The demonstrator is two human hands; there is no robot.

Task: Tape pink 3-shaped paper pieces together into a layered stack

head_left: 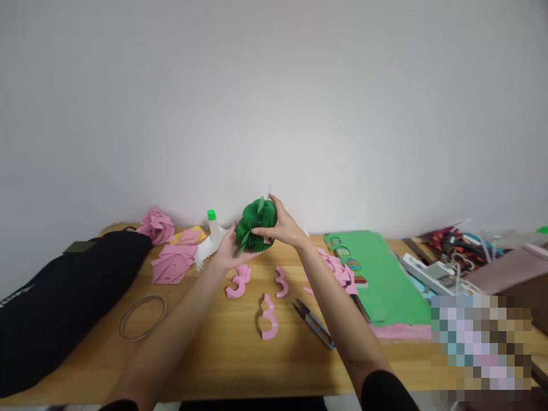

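Note:
A green pleated paper ornament (257, 222), made of many fanned layers, is held up above the table between both hands. My left hand (229, 251) cups it from the lower left, fingers curled against its side. From the right, my right hand (285, 225) grips it, with thumb across the front and fingers over the top. Below lie pink curved paper cut-outs: a stacked one (238, 281), one to its right (281, 282) and one nearer me (269, 317). Thread snips (313, 323) with dark blades rest to the right of these.
Pink paper scraps (173, 264) and a glue bottle (213, 225) with green cap stand back left. A metal ring (142, 317) lies beside a black bag (81, 291). Green sheets (385, 279) lie right, near a cluttered pile (458, 251). A wall rises behind the table.

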